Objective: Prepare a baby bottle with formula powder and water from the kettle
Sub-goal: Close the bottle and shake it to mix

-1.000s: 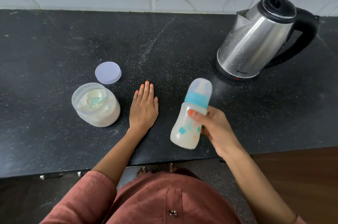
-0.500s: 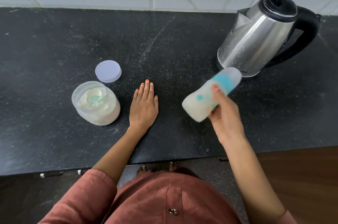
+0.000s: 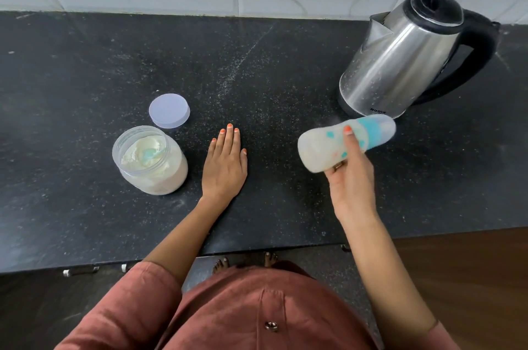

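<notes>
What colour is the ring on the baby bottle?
Turquoise blue, on the baby bottle ring; head view.

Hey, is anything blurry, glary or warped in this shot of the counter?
Head view throughout: the baby bottle in the right hand is smeared by motion blur; soft glare streaks run down the kettle; the wide lens makes it lean and bows the countertop at its front edge; the left hand, jar and lid look sharp.

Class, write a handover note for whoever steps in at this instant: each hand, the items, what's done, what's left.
Left hand: open, flat on the counter beside the formula jar.
Right hand: grips the baby bottle, tilted nearly sideways near the kettle.
Jar open, lid behind it.
Done: bottle capped, milky inside.
Left: probably finish mixing, stand bottle, close jar.
</notes>
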The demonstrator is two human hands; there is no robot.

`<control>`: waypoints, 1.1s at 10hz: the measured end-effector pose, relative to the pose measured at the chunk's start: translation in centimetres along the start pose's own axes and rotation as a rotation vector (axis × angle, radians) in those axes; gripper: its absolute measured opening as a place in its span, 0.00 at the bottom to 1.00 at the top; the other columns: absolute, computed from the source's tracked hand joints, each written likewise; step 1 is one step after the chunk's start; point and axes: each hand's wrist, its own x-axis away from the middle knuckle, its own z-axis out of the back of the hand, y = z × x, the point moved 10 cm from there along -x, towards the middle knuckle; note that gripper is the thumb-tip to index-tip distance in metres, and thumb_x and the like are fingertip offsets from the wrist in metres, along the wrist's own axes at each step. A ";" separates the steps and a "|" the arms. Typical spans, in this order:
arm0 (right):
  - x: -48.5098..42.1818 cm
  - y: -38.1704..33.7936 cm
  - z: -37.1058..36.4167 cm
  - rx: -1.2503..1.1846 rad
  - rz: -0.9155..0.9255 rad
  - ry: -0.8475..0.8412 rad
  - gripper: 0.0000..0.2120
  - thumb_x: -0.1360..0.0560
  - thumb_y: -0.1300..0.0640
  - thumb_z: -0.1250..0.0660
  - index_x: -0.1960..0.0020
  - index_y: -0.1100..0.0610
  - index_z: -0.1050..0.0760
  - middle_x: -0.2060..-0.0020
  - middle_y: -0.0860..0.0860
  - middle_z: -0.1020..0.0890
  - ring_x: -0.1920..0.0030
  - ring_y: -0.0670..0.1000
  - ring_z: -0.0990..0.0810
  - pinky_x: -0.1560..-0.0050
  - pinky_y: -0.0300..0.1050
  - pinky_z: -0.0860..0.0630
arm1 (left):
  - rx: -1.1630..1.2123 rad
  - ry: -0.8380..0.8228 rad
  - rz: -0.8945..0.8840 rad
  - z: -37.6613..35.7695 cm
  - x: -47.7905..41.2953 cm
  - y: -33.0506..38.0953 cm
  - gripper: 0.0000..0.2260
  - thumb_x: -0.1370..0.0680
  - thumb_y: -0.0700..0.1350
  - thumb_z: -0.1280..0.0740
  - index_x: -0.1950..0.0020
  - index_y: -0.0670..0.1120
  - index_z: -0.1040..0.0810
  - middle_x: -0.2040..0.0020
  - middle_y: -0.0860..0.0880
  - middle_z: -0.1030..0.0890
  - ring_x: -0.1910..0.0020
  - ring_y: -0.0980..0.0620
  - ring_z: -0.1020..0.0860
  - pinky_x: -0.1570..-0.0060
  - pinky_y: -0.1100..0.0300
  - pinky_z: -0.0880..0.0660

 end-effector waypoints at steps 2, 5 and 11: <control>2.5 2.2 -1.5 0.540 -0.089 -0.282 0.19 0.46 0.48 0.27 0.57 0.54 0.20 0.62 0.47 0.15 0.58 0.47 0.17 0.59 0.41 0.19 | 0.015 -0.005 -0.001 0.0 0.0 0.0 0.22 0.18 0.46 0.52 0.25 0.40 0.48 0.24 0.43 0.47 0.24 0.47 0.49 0.27 0.53 0.54; 1.9 2.0 -1.9 0.455 -0.031 -0.240 0.13 0.39 0.54 0.28 0.55 0.53 0.22 0.63 0.45 0.15 0.59 0.44 0.17 0.61 0.38 0.20 | -0.003 -0.005 0.001 -0.1 0.0 -0.1 0.23 0.18 0.47 0.53 0.25 0.41 0.50 0.23 0.44 0.48 0.24 0.47 0.50 0.27 0.55 0.55; 0.6 0.6 -0.9 0.114 -0.108 -0.153 0.14 0.38 0.52 0.30 0.53 0.53 0.21 0.61 0.46 0.15 0.57 0.45 0.17 0.59 0.42 0.19 | -0.003 0.007 -0.002 0.0 0.0 0.0 0.22 0.18 0.47 0.52 0.25 0.40 0.48 0.24 0.43 0.47 0.25 0.47 0.49 0.28 0.54 0.54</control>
